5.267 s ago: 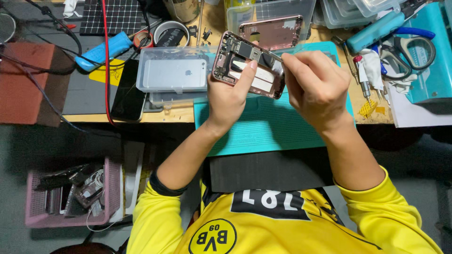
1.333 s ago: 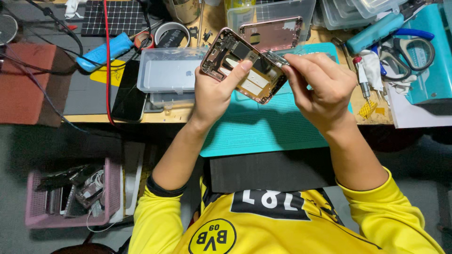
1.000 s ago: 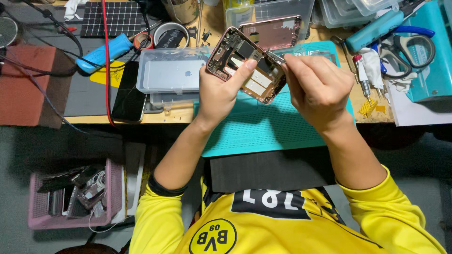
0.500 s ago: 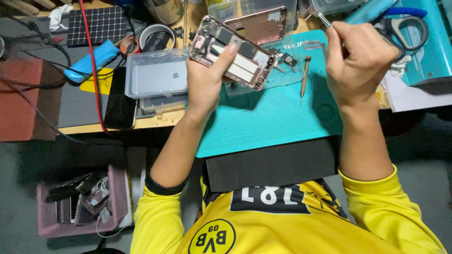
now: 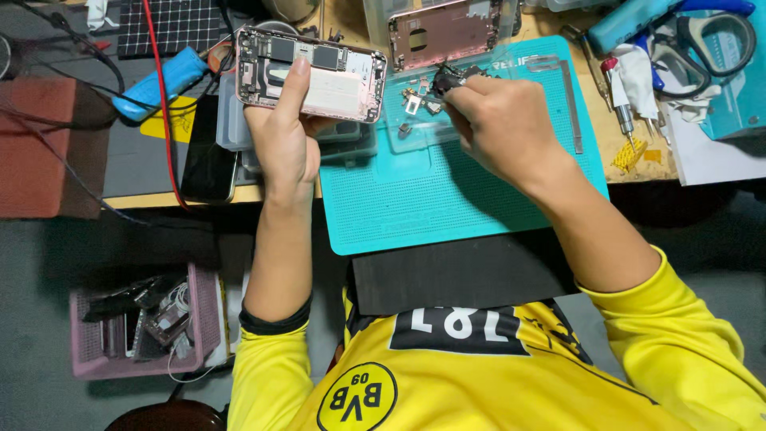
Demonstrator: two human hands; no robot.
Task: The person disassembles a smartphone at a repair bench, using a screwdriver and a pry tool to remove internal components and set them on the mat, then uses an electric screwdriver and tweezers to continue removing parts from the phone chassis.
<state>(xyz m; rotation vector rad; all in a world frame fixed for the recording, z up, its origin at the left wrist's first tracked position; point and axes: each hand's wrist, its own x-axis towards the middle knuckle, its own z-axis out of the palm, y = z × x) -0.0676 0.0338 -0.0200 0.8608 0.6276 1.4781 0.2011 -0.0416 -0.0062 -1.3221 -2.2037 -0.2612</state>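
Left hand (image 5: 286, 142) gripping opened phone chassis (image 5: 311, 64), thumb across its exposed internals, held above left edge of teal mat (image 5: 447, 199). Right hand (image 5: 504, 128) closed, fingertips pinching a small dark component (image 5: 445, 78) over clear parts tray (image 5: 415, 112) on the mat. Loose small parts in tray. Pink back housing (image 5: 445, 32) lying just beyond the tray. Screwdriver (image 5: 618, 104) and scissors (image 5: 706, 44) at worktop right.
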